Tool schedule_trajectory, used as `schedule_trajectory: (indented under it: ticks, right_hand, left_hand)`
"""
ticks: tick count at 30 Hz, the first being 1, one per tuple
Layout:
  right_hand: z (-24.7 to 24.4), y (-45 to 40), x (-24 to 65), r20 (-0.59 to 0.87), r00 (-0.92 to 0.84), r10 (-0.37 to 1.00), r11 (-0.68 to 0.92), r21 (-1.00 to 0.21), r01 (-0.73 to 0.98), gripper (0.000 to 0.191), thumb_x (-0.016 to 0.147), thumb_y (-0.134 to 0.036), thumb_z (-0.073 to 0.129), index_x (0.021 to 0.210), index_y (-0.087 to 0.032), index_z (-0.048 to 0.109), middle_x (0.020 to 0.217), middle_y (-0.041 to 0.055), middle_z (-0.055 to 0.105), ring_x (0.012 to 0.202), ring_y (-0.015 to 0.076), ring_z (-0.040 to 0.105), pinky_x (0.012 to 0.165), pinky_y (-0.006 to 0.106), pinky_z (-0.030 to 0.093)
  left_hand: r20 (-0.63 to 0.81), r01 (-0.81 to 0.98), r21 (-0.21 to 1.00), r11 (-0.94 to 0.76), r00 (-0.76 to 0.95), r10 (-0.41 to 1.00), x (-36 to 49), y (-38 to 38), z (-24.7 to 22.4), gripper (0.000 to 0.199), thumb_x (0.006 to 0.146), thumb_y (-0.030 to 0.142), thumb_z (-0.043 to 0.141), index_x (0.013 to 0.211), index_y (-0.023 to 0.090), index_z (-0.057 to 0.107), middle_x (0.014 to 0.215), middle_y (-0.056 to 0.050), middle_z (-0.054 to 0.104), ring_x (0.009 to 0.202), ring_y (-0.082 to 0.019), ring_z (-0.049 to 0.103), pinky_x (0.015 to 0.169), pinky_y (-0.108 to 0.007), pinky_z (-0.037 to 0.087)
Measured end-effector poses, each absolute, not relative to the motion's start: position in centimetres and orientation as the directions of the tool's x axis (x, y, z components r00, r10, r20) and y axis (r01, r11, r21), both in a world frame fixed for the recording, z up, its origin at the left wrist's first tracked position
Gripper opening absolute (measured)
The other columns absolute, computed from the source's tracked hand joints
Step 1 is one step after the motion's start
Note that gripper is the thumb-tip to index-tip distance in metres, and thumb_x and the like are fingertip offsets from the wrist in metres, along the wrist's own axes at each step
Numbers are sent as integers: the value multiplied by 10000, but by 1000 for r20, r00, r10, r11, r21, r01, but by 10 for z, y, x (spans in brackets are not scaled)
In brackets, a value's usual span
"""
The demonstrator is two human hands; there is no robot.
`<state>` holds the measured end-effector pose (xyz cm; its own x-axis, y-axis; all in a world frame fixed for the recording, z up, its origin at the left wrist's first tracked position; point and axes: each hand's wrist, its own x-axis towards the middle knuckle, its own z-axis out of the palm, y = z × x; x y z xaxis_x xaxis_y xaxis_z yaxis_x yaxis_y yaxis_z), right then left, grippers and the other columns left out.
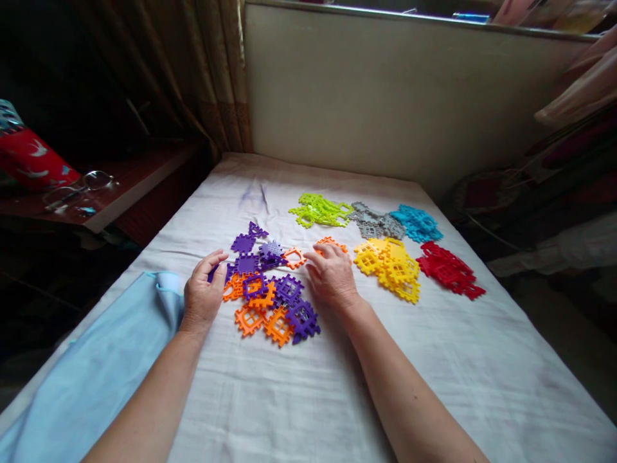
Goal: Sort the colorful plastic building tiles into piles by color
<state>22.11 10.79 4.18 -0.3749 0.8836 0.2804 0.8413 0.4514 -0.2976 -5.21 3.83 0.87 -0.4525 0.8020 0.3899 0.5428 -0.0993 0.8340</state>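
Purple pieces (247, 263) and orange pieces (278, 325) with notched edges lie mixed on the pale sheet, between my hands. At the left edge of this mix, my left hand (205, 289) has its fingers around or against a purple piece, partly hidden. My right hand (332, 275) rests palm down with fingers bent and apart, over an orange piece (332, 242) and close to another orange piece (295, 258). Sorted heaps lie farther right: green (321, 210), grey (378, 222), blue (417, 222), yellow (390, 265) and red (450, 270).
A light blue cloth (110, 360) lies along the left side of the bed. Beyond it, a wooden table (139, 186) holds glasses (99, 180) and a red patterned object (36, 157). A pale panel (385, 96) rises behind the bed, beside a brown curtain (212, 77).
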Motion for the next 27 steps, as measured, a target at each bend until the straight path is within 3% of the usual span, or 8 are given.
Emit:
schedule_trajectory:
  ticks: [3,7,11,14,22,24,27]
  right_hand:
    - [37,100,205,215,-421,881,466,-243,851,278,952,-344,531,1159,-294,711,1414,100,555,1370,325,384,1054,505,340]
    - [36,99,203,204,-422,883,465,-255,848,221,944,-343,553,1013,-256,744,1404,98,568,1412,327,349,1088,492,311]
    - [38,104,210,298,-420,857,497,-270,824,160,915,-314,588,955,-239,723,1386,92,586,1406,314,360,1102,485,299]
    - [42,111,218,384,-321,866,441,-282,852,152,923,-294,569,925,-235,709,1392,97,579,1401,317,359,1103,500,281]
    - [50,123,232,331,-160,930,273,-331,903,224,940,-285,550,1085,-213,705,1432,150,527,1415,360,306,1118,536,224]
    - [52,122,229,360,-160,919,292,-351,890,223,932,-277,563,1093,-226,708,1417,137,546,1400,349,334,1113,530,247]
    - [62,117,222,348,-259,901,395,-412,821,204,938,-276,553,1032,-224,726,1274,120,653,1227,285,534,1028,434,381]
  left_hand:
    - [394,547,831,-99,-455,799,-52,38,8,305,883,392,527,1059,201,687,1261,-93,674,1209,-223,608,1104,-397,432]
    - [397,547,831,-100,-457,796,-51,39,9,306,877,395,533,1050,198,691,1254,-96,679,1199,-227,614,1099,-404,436]
    - [400,546,831,-103,-458,794,-51,38,10,299,876,385,537,1048,195,691,1254,-96,679,1198,-225,616,1098,-401,438]
    - [399,545,832,-103,-459,794,-51,38,10,293,877,384,539,1049,201,690,1258,-94,678,1198,-225,617,1096,-402,441]
    - [399,560,823,-96,-449,799,-50,38,12,290,879,380,533,1044,203,691,1238,-89,685,1195,-222,617,1097,-400,442]
    - [400,559,823,-96,-452,798,-50,37,13,285,879,377,532,1042,206,691,1235,-86,686,1195,-221,616,1097,-399,441]
    - [399,557,825,-100,-448,800,-50,37,12,287,879,376,532,1049,206,688,1245,-87,681,1203,-219,612,1100,-394,438]
